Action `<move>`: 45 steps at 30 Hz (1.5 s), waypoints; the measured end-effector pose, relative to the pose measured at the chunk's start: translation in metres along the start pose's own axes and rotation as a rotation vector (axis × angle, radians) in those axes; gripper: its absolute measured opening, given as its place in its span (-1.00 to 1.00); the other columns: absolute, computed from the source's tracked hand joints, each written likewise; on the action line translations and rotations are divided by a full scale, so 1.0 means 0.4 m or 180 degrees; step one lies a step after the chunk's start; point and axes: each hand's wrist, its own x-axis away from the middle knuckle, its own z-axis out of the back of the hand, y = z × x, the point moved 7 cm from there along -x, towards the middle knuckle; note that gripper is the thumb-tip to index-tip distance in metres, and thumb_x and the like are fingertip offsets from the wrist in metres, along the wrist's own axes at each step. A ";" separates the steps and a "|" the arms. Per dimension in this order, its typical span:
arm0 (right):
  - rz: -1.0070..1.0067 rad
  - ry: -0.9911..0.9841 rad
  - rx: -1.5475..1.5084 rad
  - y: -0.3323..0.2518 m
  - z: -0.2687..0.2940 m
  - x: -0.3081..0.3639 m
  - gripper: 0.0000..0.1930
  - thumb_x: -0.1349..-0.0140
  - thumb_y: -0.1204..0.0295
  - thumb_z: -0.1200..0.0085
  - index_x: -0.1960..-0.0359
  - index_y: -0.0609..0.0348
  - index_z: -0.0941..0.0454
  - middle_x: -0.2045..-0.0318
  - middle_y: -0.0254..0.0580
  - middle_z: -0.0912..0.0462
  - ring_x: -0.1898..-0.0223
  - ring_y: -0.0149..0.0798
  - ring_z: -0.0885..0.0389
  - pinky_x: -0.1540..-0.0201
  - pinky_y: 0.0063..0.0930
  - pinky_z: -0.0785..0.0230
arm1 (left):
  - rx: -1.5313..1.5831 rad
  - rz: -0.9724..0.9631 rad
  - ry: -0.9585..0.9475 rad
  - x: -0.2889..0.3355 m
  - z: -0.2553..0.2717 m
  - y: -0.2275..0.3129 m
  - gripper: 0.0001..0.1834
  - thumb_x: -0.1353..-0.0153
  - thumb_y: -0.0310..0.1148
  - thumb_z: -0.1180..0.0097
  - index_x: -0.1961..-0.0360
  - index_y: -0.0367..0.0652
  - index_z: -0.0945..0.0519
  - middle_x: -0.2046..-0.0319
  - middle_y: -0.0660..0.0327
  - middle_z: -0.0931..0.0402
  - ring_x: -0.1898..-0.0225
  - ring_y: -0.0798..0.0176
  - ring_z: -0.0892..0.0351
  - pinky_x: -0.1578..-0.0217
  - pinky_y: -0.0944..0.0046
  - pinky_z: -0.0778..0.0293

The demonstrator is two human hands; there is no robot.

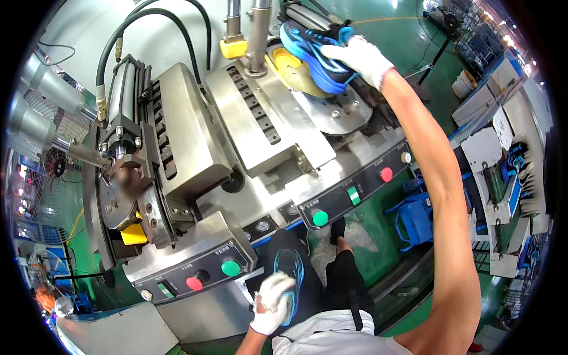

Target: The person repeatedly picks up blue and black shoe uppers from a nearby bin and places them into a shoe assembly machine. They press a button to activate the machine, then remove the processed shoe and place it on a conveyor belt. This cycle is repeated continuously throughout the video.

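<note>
right hand (362, 56) grips blue shoe (313, 56); left hand (273, 303) another.

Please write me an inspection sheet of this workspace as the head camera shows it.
Surface: grey steel press machine with two stations; control panels with red and green round buttons.
Job's things: blue-and-black sports shoe on the yellow mould of the far station; a second black-and-blue shoe held low.
Clutter: nothing seen on the machine top.
Grippers: white-gloved right hand grips the far shoe; white-gloved left hand holds the near shoe.
Cables: black hoses arch over the machine.
Surroundings: green floor, blue plastic stool, fans at left, racks at right.
</note>
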 end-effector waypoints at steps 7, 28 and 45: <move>-0.0413 -0.0164 0.1851 0.139 -0.330 -0.170 -0.30 -0.20 -0.08 -0.11 -0.19 0.26 -0.65 -0.24 0.19 -0.64 -0.28 0.04 -0.64 -0.36 -0.19 -0.45 | 0.0237 0.0081 0.0114 0.014 0.017 -0.048 -0.45 0.08 -0.64 -0.19 -0.03 -0.11 -0.72 -0.10 0.01 -0.63 -0.23 -0.14 -0.59 -0.25 -0.04 -0.53; 0.1200 -0.0412 0.1591 0.012 -0.516 0.772 -0.05 -0.18 -0.01 -0.29 -0.54 0.16 -0.23 -0.56 0.26 -0.15 -0.60 0.33 -0.04 -0.64 0.23 0.23 | -0.0916 -0.1712 -0.0788 -0.103 -0.017 0.012 -0.67 -0.09 -0.20 -0.48 0.17 -0.13 -0.74 0.18 0.06 -0.70 0.15 -0.09 -0.67 0.06 -0.01 -0.57; -0.0772 0.1902 -0.0492 0.081 -0.003 1.592 0.14 -0.12 0.12 -0.53 -0.59 0.29 -0.02 -0.51 0.14 -0.24 -0.54 0.02 -0.25 -0.58 -0.17 -0.08 | -0.0353 -0.3080 -0.1155 -0.082 -0.427 0.768 -0.72 -0.10 -0.45 -0.45 0.16 -0.22 -0.68 0.16 0.00 -0.68 0.11 -0.10 -0.68 0.06 -0.01 -0.58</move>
